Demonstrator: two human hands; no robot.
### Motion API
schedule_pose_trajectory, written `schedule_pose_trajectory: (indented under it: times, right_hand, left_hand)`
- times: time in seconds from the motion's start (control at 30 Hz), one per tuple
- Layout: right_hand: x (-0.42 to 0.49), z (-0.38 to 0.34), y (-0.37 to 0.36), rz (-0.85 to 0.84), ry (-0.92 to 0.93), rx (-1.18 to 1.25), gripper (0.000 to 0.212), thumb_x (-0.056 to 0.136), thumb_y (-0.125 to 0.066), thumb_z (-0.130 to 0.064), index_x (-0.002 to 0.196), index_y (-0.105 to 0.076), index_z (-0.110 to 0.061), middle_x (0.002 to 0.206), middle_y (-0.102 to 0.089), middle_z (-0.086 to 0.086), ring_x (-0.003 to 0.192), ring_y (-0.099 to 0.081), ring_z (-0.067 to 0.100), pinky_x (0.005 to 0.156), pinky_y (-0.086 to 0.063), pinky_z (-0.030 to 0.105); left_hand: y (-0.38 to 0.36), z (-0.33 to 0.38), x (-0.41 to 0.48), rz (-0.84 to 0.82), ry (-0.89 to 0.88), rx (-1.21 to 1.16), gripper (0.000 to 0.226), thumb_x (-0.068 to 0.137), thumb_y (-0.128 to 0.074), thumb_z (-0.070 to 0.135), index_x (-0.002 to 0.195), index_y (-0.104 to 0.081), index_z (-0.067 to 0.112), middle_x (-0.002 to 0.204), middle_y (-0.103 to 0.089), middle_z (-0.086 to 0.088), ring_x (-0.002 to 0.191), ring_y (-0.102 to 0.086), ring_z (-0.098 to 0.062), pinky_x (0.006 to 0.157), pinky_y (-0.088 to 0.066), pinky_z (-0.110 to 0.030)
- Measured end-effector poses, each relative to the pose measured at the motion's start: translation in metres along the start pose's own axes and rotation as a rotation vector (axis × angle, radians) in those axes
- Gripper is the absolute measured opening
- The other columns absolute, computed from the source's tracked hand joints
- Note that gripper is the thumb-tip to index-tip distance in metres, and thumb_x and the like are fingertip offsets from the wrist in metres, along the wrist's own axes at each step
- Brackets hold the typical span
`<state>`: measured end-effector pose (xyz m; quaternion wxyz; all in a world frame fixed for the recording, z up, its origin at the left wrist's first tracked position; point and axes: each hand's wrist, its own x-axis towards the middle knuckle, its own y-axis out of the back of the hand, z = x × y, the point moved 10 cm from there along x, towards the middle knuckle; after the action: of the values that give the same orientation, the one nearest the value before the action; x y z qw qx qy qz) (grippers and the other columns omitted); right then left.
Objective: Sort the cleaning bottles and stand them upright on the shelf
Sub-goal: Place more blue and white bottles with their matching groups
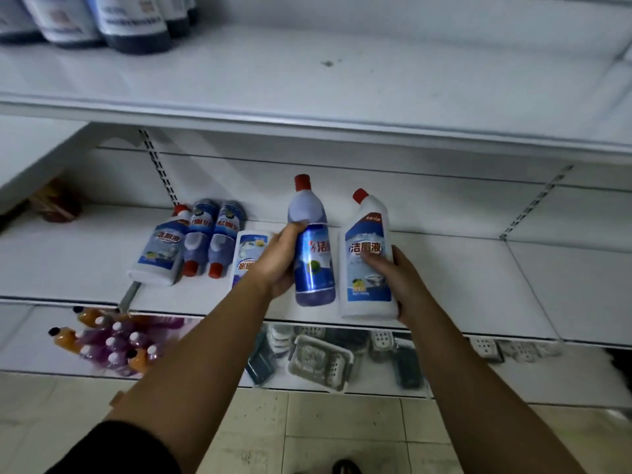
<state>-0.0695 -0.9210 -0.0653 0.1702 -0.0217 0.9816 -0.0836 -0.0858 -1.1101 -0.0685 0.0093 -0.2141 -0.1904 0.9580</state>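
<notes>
Item 1: blue bottle [314,265], red cap. We are finding it upright over the front edge of the middle shelf [461,278]. The left hand [278,260] is gripping it at mid-body from the left side, with the thumb lying over the shoulder of the bottle. The other fingers are passing behind it, so we cannot tell how they are lying.

Item 2: white bottle [367,289], angled red cap. It is upright just right of the blue bottle and nearly touching it. The right hand [402,282] is clamping it from the right, its fingers [372,260] curling across the front label and the palm pressing the side. We cannot tell whether either base is touching the shelf.

Item 3: second white bottle [159,251], lying flat toward the left end of the same shelf, cap pointing to the back.

Item 4: two purple bottles [210,234], lying side by side just right of it, caps pointing to the front edge.

Item 5: third white bottle [248,254], lying flat and partly hidden behind the left wrist.

Item 6: dark bottles [136,25], standing at the left end of the upper shelf.
</notes>
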Motion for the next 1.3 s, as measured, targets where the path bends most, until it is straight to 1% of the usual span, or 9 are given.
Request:
schedule_pose_trajectory:
  times: [0.1,0.17,0.33,0.5,0.6,0.73,0.97,1.13,1.3]
  right_hand:
    - [-0.023,-0.007,-0.003,0.008,0.024,0.045,0.040,0.083,-0.074,-0.020,0.120,-0.060,-0.014,0.106,-0.074,0.012,0.093,-0.072,0.033,0.082,-0.058,0.049]
    - [-0.041,-0.012,-0.007,-0.007,0.032,0.066,0.034,0.086,-0.071,-0.020,0.118,-0.060,-0.015,0.106,-0.074,0.013,0.092,-0.072,0.032,0.079,-0.058,0.047]
    - [-0.087,-0.028,-0.007,-0.018,0.100,0.009,0.031,0.087,-0.070,-0.022,0.117,-0.061,-0.017,0.104,-0.074,0.010,0.090,-0.073,0.029,0.077,-0.059,0.045]
    - [-0.139,-0.052,-0.004,-0.033,0.236,-0.090,0.037,0.079,-0.079,-0.021,0.112,-0.062,-0.015,0.102,-0.075,0.006,0.087,-0.074,0.026,0.075,-0.060,0.043]
    - [-0.171,-0.069,-0.001,-0.063,0.283,-0.094,0.034,0.079,-0.079,-0.021,0.108,-0.063,-0.018,0.097,-0.076,0.003,0.083,-0.074,0.023,0.069,-0.060,0.038]
    - [-0.208,-0.100,-0.002,-0.102,0.375,-0.104,0.031,0.080,-0.078,-0.020,0.106,-0.062,-0.022,0.093,-0.076,0.000,0.080,-0.074,0.018,0.063,-0.059,0.031]
    - [-0.251,-0.155,-0.008,-0.121,0.538,-0.104,0.035,0.077,-0.080,-0.020,0.106,-0.062,-0.021,0.092,-0.076,-0.001,0.079,-0.074,0.018,0.063,-0.058,0.033]
    - [-0.262,-0.190,-0.023,-0.148,0.628,-0.090,0.038,0.076,-0.081,-0.021,0.109,-0.063,-0.017,0.096,-0.076,0.003,0.082,-0.074,0.022,0.067,-0.059,0.037]
    - [-0.263,-0.214,-0.046,-0.219,0.696,-0.077,0.032,0.079,-0.078,-0.017,0.108,-0.063,-0.017,0.095,-0.076,0.002,0.082,-0.074,0.021,0.064,-0.059,0.033]
  left_hand:
    - [-0.022,0.001,-0.034,-0.055,0.053,0.004,0.036,0.092,-0.056,0.043,0.105,-0.064,0.010,0.081,-0.071,-0.010,0.068,-0.067,-0.023,0.069,-0.057,-0.035]
    - [-0.028,0.010,-0.054,-0.053,-0.024,0.090,0.035,0.089,-0.064,0.040,0.112,-0.061,0.013,0.084,-0.073,-0.010,0.069,-0.071,-0.024,0.063,-0.058,-0.035]
    - [-0.034,0.024,-0.103,-0.029,-0.136,0.113,0.059,0.080,-0.073,0.046,0.126,-0.057,0.012,0.100,-0.073,-0.015,0.082,-0.072,-0.028,0.073,-0.058,-0.039]
    - [-0.051,0.018,-0.157,0.091,-0.128,0.094,0.049,0.090,-0.059,0.053,0.116,-0.062,0.011,0.089,-0.074,-0.015,0.070,-0.071,-0.026,0.063,-0.057,-0.034]
    - [-0.066,0.025,-0.192,0.105,-0.225,0.105,0.046,0.091,-0.059,0.050,0.117,-0.060,0.013,0.090,-0.075,-0.014,0.074,-0.072,-0.026,0.065,-0.058,-0.035]
    - [-0.088,0.048,-0.237,0.054,-0.411,0.080,0.069,0.072,-0.071,0.050,0.127,-0.058,0.010,0.096,-0.075,-0.015,0.079,-0.074,-0.028,0.066,-0.058,-0.036]
    - [-0.112,0.085,-0.283,0.050,-0.532,0.112,0.059,0.079,-0.072,0.050,0.120,-0.058,0.011,0.097,-0.074,-0.016,0.081,-0.072,-0.031,0.072,-0.060,-0.040]
    - [-0.121,0.124,-0.306,0.057,-0.655,0.144,0.023,0.094,-0.060,0.036,0.109,-0.059,0.019,0.094,-0.074,-0.014,0.077,-0.072,-0.027,0.069,-0.060,-0.037]
    - [-0.112,0.152,-0.315,0.117,-0.754,0.137,0.039,0.089,-0.068,0.039,0.119,-0.057,0.015,0.098,-0.074,-0.017,0.080,-0.073,-0.030,0.070,-0.060,-0.039]
